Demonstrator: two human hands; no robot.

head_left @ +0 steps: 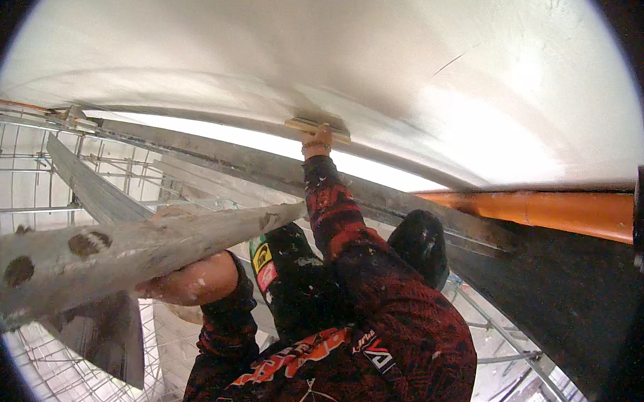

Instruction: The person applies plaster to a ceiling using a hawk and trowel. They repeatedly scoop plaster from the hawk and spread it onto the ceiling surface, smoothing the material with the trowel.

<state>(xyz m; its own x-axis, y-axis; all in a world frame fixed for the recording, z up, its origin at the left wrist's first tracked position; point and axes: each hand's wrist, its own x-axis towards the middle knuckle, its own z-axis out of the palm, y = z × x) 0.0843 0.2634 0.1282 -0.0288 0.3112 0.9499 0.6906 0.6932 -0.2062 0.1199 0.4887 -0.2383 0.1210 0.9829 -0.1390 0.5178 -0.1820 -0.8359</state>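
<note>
- Right hand [320, 138] grasps a long, flat-bladed tool [299, 126], placed beside the lower edge of the pale curved surface [264, 44]; I can't tell from here whether the blade touches it.
- I'd judge the tool light and stiff, with a thin edge that could nick; I'd hold it at mid-length, from behind, so neither end tips.
- Left hand [158, 287] sits partly behind a stained grey beam [191, 240]; its grip is hidden, so I can't tell.

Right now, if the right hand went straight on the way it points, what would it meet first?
Probably the pale surface, met first by the flat tool in the right hand; whether they touch is unclear.
</note>
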